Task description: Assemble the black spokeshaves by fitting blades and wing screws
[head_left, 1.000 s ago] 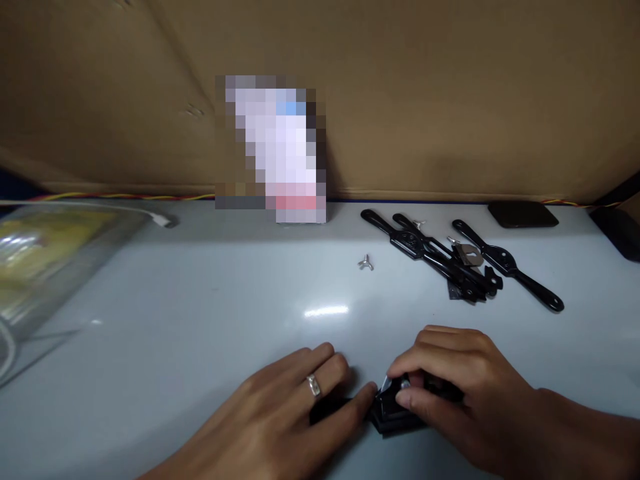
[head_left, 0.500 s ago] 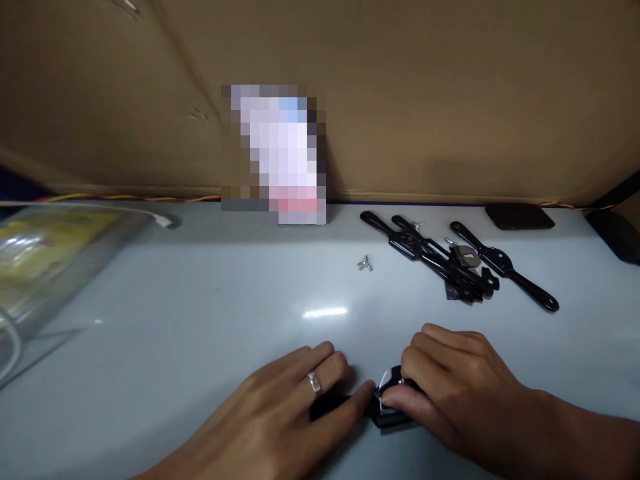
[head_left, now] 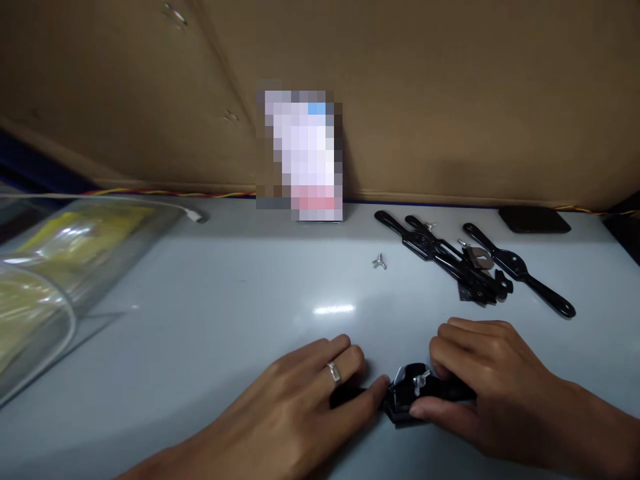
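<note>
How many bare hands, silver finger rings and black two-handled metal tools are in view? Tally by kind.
Bare hands: 2
Silver finger ring: 1
Black two-handled metal tools: 4 (1 between the hands, 3 farther back)
Total: 7

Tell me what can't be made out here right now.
All in the head view:
Black tool: handle ends, under the left hand and right hand.
Upright object: its details, pixelated.
Clear bag: its extent, cut by the left edge.
Dark object: shape, cut by the right edge.
</note>
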`<state>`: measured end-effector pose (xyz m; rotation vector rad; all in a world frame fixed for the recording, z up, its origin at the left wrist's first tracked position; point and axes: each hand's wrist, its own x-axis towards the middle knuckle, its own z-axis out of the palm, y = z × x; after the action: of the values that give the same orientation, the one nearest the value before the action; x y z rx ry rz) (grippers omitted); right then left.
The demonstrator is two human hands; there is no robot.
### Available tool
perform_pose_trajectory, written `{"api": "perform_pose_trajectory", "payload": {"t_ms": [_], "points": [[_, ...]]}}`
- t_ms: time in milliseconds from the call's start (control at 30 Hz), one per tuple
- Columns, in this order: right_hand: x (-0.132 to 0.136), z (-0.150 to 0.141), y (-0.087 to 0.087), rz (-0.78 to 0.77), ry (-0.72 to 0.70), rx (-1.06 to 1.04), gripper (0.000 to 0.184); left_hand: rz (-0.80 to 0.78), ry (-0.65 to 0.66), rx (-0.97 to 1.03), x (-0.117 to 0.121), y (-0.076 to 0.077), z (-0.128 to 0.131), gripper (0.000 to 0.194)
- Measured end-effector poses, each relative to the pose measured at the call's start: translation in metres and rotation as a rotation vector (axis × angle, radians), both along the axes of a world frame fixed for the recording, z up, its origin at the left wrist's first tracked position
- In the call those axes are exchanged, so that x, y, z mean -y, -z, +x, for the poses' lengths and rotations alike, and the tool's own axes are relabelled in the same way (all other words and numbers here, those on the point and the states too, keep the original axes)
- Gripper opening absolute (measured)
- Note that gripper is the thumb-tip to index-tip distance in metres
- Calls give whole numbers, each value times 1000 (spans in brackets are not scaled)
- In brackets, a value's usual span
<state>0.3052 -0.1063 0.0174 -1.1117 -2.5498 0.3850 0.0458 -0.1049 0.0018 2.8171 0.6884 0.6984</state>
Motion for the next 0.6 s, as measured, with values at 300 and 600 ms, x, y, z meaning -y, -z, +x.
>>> {"api": "perform_pose_trajectory", "payload": {"t_ms": [300,600], "points": [[7,-13,8,53,71,-45,34,23,-7,37,-2,0,3,38],[11,-13,5,62,18,38,19,16,1,14,-1,0,2,39]]}}
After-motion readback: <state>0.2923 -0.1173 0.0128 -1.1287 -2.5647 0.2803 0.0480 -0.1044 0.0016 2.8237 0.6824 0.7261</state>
